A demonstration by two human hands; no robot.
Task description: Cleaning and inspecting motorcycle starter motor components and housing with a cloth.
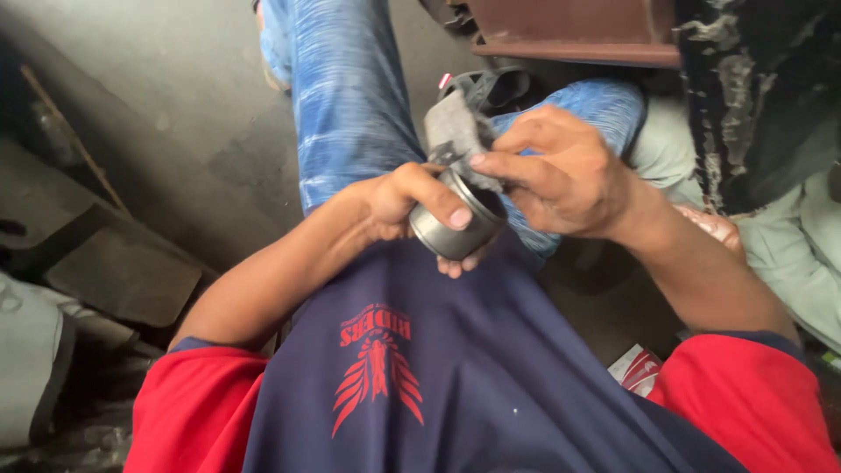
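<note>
Grey metal is catching the light in the head view: a short metal cup (455,229), open at its top, is sitting in the left hand (405,203) just above the person's lap, between the two forearms. The left hand is wrapping around the cup's side, thumb lying across the near wall and fingertips showing beneath its lower edge, so the grip is closing firmly on the cup. The right hand (565,175) is reaching in from the right, its fingers pressing together on a grey rag (457,133) and pushing part of it against the cup's rim and mouth. The rest of the rag is sticking up above the cup, between the two hands. How far the rag is going inside the cup is hard to tell, since the fingers are covering the opening.

Behind the hands, blue patterned trousers (350,96) are stretching away over a grey concrete floor (175,79), and a dark sandal (495,88) is showing just beyond the rag. A navy shirt with red sleeves (455,385) is filling the lower part of the view. A rusty brown metal box (569,31) is standing at the top edge.
</note>
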